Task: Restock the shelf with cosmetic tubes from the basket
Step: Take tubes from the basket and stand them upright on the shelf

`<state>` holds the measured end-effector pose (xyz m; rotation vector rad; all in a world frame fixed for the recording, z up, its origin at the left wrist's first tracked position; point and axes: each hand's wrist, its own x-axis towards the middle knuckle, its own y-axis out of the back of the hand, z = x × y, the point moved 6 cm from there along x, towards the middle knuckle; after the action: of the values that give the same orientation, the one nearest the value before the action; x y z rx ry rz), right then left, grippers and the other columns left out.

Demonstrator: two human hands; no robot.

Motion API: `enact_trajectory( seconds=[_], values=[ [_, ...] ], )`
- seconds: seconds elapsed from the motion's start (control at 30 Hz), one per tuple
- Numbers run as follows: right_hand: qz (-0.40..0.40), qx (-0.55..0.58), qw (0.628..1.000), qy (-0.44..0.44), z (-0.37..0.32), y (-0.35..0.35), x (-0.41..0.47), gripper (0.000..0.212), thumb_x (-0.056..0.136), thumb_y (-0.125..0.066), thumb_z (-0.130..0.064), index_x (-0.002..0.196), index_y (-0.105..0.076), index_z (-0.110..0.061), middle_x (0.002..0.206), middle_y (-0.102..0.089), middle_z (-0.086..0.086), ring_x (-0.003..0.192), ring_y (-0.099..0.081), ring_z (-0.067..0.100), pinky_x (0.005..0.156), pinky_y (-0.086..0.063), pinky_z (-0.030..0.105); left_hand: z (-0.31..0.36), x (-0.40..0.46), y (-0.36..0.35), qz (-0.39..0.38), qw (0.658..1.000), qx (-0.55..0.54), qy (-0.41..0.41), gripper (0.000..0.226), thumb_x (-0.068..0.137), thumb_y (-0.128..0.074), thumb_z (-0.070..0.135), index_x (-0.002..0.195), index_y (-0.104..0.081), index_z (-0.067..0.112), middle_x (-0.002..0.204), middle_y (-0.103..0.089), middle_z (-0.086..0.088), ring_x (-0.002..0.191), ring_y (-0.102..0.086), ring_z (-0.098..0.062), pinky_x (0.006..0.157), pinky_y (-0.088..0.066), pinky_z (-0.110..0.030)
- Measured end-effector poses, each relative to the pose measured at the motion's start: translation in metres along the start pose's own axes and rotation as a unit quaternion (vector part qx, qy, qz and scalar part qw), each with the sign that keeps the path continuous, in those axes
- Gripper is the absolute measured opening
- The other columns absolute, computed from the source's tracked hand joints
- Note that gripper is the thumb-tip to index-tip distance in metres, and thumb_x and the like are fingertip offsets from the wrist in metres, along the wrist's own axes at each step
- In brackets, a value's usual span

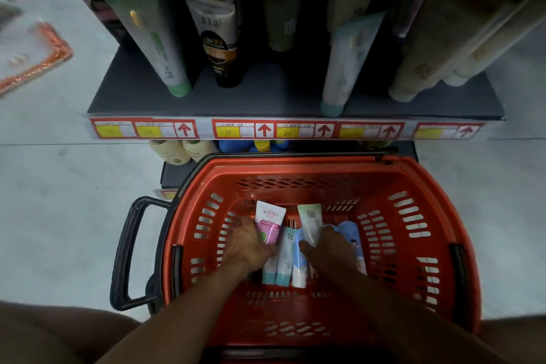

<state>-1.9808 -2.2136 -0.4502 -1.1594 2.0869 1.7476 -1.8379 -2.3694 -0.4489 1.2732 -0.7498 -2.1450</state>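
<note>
Both my hands are down inside the red basket (413, 245). My left hand (246, 248) grips a pink and white tube (269, 223), its flat end pointing up. My right hand (331, 248) grips a pale green tube (310, 223). Between and under my hands lie several more tubes (285, 266), white with teal and blue caps, and a blue one (351, 235) at the right. Above the basket, the grey shelf (266, 91) holds standing tubes: a white-green one (153, 41), a black-white one (220, 41) and a pale teal one (348, 62).
Beige tubes (443, 59) lean at the shelf's right end. A price strip (266, 129) with red arrows runs along the shelf edge. Bottles (183, 151) stand on a lower shelf behind the basket. The basket's black handle (130, 251) sticks out left over the pale floor.
</note>
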Motion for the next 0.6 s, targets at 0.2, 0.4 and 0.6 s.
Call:
enact_trajectory(
  seconds=[0.2, 0.4, 0.6],
  values=[
    [0.012, 0.085, 0.996, -0.006, 0.0, 0.027, -0.026, 0.068, 0.093, -0.06, -0.058, 0.134, -0.05, -0.005, 0.134, -0.061, 0.015, 0.123, -0.059, 0.029, 0.094, -0.047, 0.033, 0.01, -0.032, 0.024, 0.016, 0.993, -0.115, 0.006, 0.06, 0.07, -0.087, 0.042, 0.113, -0.049, 0.024, 0.099, -0.068, 0.006, 0.086, -0.066, -0.012, 0.065, -0.054, -0.027],
    [-0.006, 0.166, 0.986, 0.033, -0.008, 0.05, -0.056, 0.052, 0.096, -0.064, -0.037, 0.128, -0.041, -0.002, 0.128, -0.06, 0.019, 0.109, -0.063, 0.031, 0.081, -0.049, 0.03, 0.031, -0.067, 0.043, 0.007, 0.975, -0.22, -0.028, 0.053, 0.086, -0.067, 0.04, 0.123, -0.034, 0.023, 0.109, -0.062, 0.001, 0.094, -0.067, -0.018, 0.077, -0.059, -0.038],
    [0.001, 0.235, 0.969, 0.077, -0.019, 0.087, -0.086, 0.057, 0.086, -0.076, -0.022, 0.123, -0.035, -0.008, 0.105, -0.055, 0.004, 0.079, -0.055, 0.011, 0.053, -0.042, 0.016, 0.059, -0.104, 0.066, -0.036, 0.961, -0.257, -0.094, 0.056, 0.096, -0.062, 0.01, 0.131, -0.02, 0.017, 0.109, -0.061, -0.001, 0.098, -0.065, -0.015, 0.068, -0.055, -0.027]
  ],
)
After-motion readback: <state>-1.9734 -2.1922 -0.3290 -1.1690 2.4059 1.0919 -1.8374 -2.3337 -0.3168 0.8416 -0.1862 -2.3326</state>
